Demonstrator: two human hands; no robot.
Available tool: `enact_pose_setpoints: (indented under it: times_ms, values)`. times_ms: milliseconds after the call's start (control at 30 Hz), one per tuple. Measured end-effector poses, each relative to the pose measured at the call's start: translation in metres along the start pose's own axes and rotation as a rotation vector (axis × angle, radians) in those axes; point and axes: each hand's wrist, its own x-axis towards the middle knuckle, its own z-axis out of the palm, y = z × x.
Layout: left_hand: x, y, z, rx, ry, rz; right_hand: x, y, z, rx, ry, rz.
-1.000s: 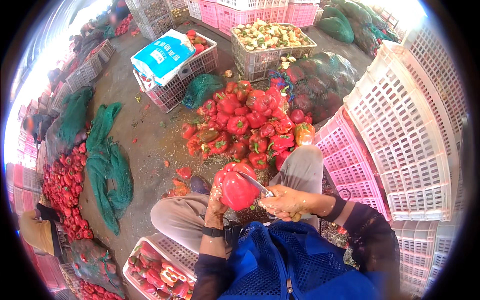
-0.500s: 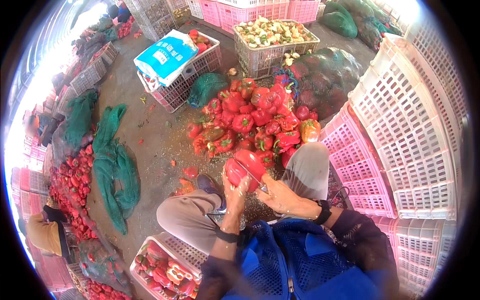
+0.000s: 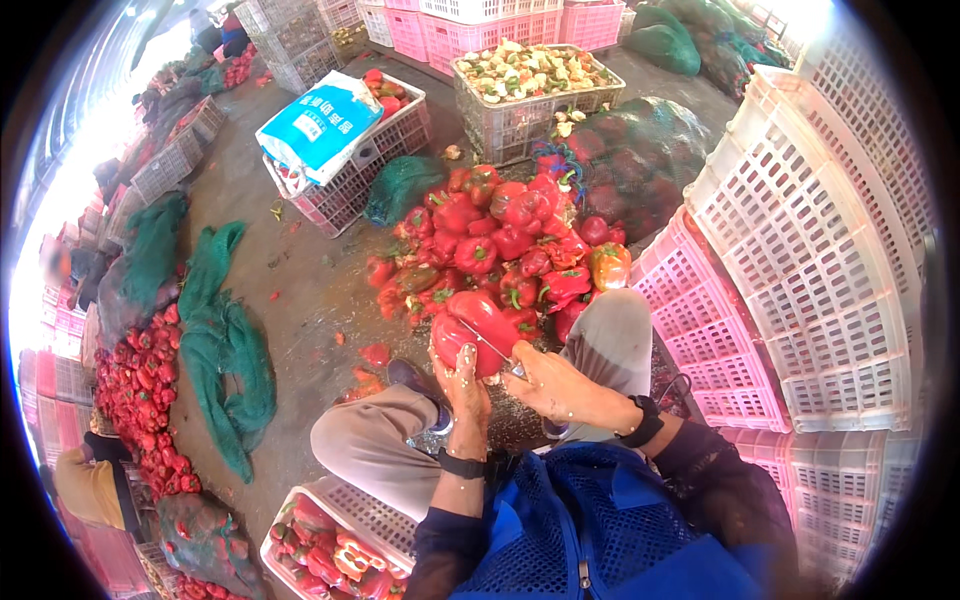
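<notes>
My left hand [image 3: 458, 385] is closed round the lower left of a large red bell pepper [image 3: 470, 317], its fingers speckled with seeds. My right hand [image 3: 550, 388] grips a knife [image 3: 496, 349] whose thin blade lies across the pepper from lower right toward upper left; how deep it is cannot be seen. Beyond my hands lies a heap of red peppers [image 3: 476, 254], with an orange-yellow one [image 3: 610, 266] at its right. By my left hip stands a white crate [image 3: 370, 505] holding peppers, one cut open.
Pink and white crates [image 3: 700, 320] are stacked at my right. Crates of scraps [image 3: 530, 128] and of peppers under a blue-white sack [image 3: 310, 128] stand ahead. A filled mesh bag [image 3: 650, 160] lies behind the heap. Green netting [image 3: 225, 380], more peppers [image 3: 140, 400] and a crouching person [image 3: 85, 485] are at left.
A second ago the pepper sat upright with the blade at its upper right; it then tilted as both hands rose, and the blade now crosses its face. The pepper has shifted slightly left since half a second ago.
</notes>
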Motion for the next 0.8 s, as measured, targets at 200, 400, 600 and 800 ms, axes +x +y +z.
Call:
enact_pose_setpoints:
  times_ms: [200, 400, 600, 800]
  values:
    - [0.002, -0.023, -0.008, -0.133, 0.096, -0.139, -0.007, 0.013, 0.013, -0.023, 0.052, 0.024]
    - [0.014, -0.016, -0.007, -0.196, 0.051, -0.202, -0.051, 0.034, 0.016, -0.137, 0.033, 0.123]
    - [0.011, 0.005, -0.008, -0.073, -0.112, -0.144, -0.026, 0.002, -0.019, -0.069, 0.332, -0.050]
    - [-0.008, 0.018, 0.010, 0.146, -0.352, -0.147, 0.011, 0.024, -0.022, 0.192, 0.177, -0.146]
